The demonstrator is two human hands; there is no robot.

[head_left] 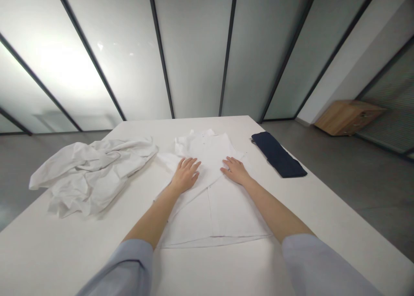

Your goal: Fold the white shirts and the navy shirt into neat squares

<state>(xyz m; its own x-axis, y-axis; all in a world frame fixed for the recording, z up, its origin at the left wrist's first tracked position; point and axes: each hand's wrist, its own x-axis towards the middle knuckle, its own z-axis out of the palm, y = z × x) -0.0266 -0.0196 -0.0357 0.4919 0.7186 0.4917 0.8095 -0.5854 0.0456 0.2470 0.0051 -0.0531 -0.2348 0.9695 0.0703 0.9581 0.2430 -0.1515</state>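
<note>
A white shirt (pixel 223 205) lies spread on the white table (pixel 326 227), its collar toward the far edge and its hem toward me. My left hand (pixel 185 174) rests on the shirt's left part, palm down with the fingers spread. On the right part lies my right hand (pixel 235 170), also palm down, fingers apart. Neither hand grips anything. A diagonal edge of cloth runs across the shirt between and below my hands.
At the left of the table sits a crumpled white cloth (pixel 93 171). A folded dark navy cloth (pixel 278 154) lies near the right edge. Beyond the table stand frosted glass panels (pixel 197 50), and a wooden cabinet (pixel 347 117) is on the floor at the right.
</note>
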